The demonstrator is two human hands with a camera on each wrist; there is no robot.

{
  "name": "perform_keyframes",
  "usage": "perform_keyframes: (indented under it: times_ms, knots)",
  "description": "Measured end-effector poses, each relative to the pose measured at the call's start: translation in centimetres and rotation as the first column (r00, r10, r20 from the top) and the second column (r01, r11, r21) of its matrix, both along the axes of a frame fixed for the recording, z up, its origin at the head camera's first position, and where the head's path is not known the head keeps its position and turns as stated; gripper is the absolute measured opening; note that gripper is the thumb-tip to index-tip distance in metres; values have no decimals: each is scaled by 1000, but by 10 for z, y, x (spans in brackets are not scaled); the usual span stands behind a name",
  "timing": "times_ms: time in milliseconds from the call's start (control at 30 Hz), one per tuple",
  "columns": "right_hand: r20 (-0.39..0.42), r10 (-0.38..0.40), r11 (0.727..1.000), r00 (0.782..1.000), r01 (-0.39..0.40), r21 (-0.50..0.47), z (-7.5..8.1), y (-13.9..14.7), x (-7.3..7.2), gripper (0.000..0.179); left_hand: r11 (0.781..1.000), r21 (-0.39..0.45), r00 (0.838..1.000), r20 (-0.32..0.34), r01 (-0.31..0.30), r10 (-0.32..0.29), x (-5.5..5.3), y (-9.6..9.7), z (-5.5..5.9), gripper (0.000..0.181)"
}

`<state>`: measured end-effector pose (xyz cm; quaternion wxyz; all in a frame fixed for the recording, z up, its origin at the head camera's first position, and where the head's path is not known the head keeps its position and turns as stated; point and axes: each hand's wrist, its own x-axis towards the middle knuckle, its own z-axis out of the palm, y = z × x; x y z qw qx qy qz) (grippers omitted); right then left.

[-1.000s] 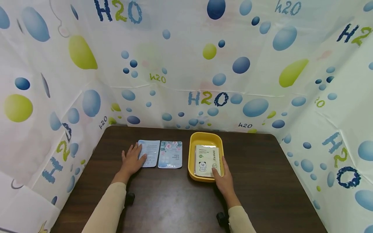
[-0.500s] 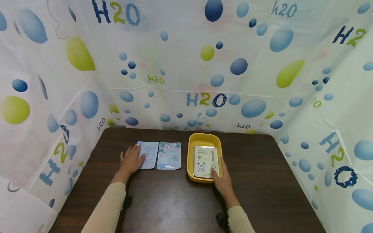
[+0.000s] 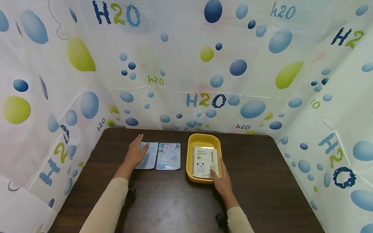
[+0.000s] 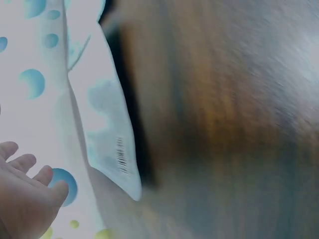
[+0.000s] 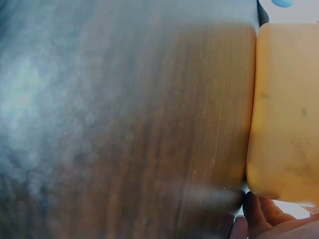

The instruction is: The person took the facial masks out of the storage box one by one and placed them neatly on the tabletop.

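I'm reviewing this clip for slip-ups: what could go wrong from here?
The right grip holds the yellow tray at one side only, so a tug might swivel it. Its thumb overlaps a corner of the bear-printed packet, which could shift if dragged. The open left grip is over the left blue packet; reaching down, it might nudge that into the right blue packet close beside it.
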<state>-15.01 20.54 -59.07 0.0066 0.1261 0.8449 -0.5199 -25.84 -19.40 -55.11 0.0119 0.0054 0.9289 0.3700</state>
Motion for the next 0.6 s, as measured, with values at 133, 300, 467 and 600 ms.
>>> perform_keyframes:
  times_ms: [133, 300, 467, 600]
  knots:
    - [2, -5, 1000, 1000, 5, -3, 0, -2, 1, 81, 999, 51, 1000, 22, 2, -3, -1, 6, 9, 72]
    - [5, -13, 1000, 1000, 13, -16, 0, -3, 0, 81, 995, 94, 1000, 1, 22, -22, -1, 14, 19, 73]
    - [9, -12, 1000, 1000, 12, -19, 1, -3, 1, 81, 989, 146, 999, -14, 37, -35, -1, 24, 28, 72]
    - [6, -7, 1000, 1000, 7, -21, 0, -2, 1, 81, 981, 189, 999, 1, 32, -32, -1, 35, 35, 71]
